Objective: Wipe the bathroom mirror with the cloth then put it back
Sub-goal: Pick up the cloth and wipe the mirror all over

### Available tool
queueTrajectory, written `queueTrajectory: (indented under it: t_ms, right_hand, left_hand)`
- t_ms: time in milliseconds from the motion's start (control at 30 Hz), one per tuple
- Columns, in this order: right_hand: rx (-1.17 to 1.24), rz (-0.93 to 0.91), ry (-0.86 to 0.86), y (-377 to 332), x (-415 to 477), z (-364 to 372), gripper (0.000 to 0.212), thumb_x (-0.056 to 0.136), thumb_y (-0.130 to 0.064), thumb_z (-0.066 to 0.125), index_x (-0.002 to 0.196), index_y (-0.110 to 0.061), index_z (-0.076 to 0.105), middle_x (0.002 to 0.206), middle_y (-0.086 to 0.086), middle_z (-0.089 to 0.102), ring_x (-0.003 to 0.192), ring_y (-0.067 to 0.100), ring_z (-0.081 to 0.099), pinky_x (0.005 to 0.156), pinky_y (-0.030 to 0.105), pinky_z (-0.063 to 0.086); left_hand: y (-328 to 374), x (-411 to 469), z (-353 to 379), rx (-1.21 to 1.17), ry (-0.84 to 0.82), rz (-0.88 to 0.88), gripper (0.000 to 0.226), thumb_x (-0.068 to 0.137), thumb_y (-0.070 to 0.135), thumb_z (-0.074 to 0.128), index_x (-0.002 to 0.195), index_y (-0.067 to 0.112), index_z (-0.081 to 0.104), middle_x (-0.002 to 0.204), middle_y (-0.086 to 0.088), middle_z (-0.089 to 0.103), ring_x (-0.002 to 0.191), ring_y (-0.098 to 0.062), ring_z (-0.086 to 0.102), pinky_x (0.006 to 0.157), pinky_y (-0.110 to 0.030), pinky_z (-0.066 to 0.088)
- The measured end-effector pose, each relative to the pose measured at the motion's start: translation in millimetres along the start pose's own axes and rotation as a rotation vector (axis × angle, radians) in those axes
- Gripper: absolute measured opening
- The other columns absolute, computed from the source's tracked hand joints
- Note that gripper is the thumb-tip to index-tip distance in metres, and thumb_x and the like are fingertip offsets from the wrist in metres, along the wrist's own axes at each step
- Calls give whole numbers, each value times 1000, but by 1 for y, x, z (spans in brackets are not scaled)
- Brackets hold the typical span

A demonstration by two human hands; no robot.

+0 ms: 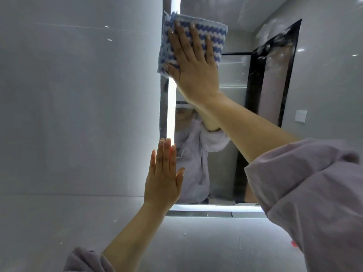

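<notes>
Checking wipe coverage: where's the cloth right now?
Head view, upper centre: the blue-and-white striped cloth is pressed flat under the right hand against the mirror's upper-left corner, overlapping its lit edge strip.

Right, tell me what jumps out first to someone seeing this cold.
The blue-and-white striped cloth near the top, pressed flat on the mirror by the right hand. Next, the lit strip glowing down the mirror's left edge. The left hand lies open against that edge, lower down.

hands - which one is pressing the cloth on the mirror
The right hand, raised high with fingers spread flat over the blue-and-white cloth. The left hand lies bare, lower, at the mirror's lit edge.
</notes>
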State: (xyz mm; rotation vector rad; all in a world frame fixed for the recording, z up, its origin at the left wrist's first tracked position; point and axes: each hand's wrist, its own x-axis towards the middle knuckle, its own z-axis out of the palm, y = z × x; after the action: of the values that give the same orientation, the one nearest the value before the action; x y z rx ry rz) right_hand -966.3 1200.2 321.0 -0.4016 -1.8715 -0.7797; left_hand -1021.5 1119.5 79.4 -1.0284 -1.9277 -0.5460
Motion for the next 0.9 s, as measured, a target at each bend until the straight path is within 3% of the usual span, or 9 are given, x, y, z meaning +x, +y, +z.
queueTrajectory:
  t_ms: [200,533,733,900]
  right_hand:
    - [42,38,20,-7,-13,3,71,97,-59,14,154,-16,8,162,3,7,149,26,3,118,45,-6]
    - [46,-37,9,-18,-102,25,68,99,-53,31,151,-14,12,159,6,18,147,29,14,118,46,0]
    - [49,-30,-36,-24,-144,38,67,99,-54,25,151,-16,7,160,5,11,148,25,5,119,46,-2]
    - [45,-40,-24,-23,-145,40,69,97,-56,30,151,-17,9,158,1,4,146,24,1,119,44,-5]
  left_hand:
    - [0,-1,1,17,14,-4,64,98,45,21,150,8,18,158,-11,13,146,-29,9,119,-38,6]
    - [4,2,-8,-72,-9,-17,65,99,49,5,146,8,21,155,-14,24,143,-33,21,115,-45,22]
    - [4,3,-11,-90,-26,-21,66,97,51,5,147,9,21,155,-13,21,143,-30,15,116,-43,16]
    - [5,5,-15,-115,-56,-30,68,96,53,0,145,12,23,154,-13,25,142,-32,21,115,-46,23]
